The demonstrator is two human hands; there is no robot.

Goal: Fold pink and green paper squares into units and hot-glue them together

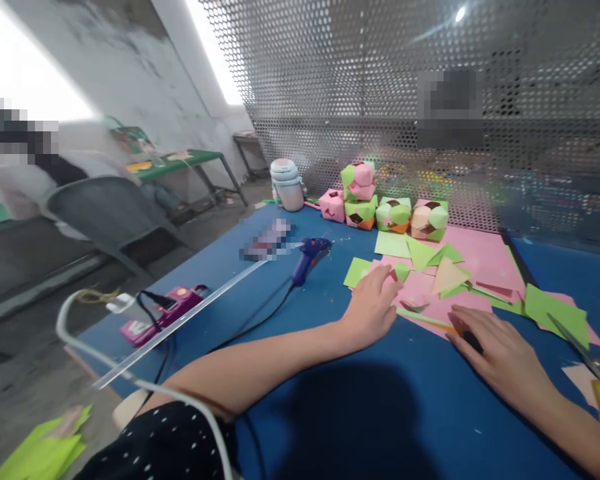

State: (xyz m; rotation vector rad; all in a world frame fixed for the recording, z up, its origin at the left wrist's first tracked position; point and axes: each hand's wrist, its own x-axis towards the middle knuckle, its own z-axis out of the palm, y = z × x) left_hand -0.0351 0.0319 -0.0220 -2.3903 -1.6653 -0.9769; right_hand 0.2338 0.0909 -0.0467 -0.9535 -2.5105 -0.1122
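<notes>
My left hand (373,307) rests on the near left part of a spread of pink and green paper, fingers stretched out beside a small green paper piece (401,271). To its right, my right hand (503,347) lies over the near edge of the pink paper (420,288), fingers extended and thumb apart. A dark object (473,341) shows partly between its thumb and fingers; its kind is hidden. A thin green and orange strip (425,320) runs between the hands. Folded green and cream pieces (450,275) lie beyond them.
Paper cubes (394,215) stand along the perforated metal screen (320,87), beside a pale bottle (287,187). A blue glue gun (310,259) with a long clear glue stick (200,305) lies left, near a purple power strip (165,313). Scissors (587,353) lie right. A person sits far left.
</notes>
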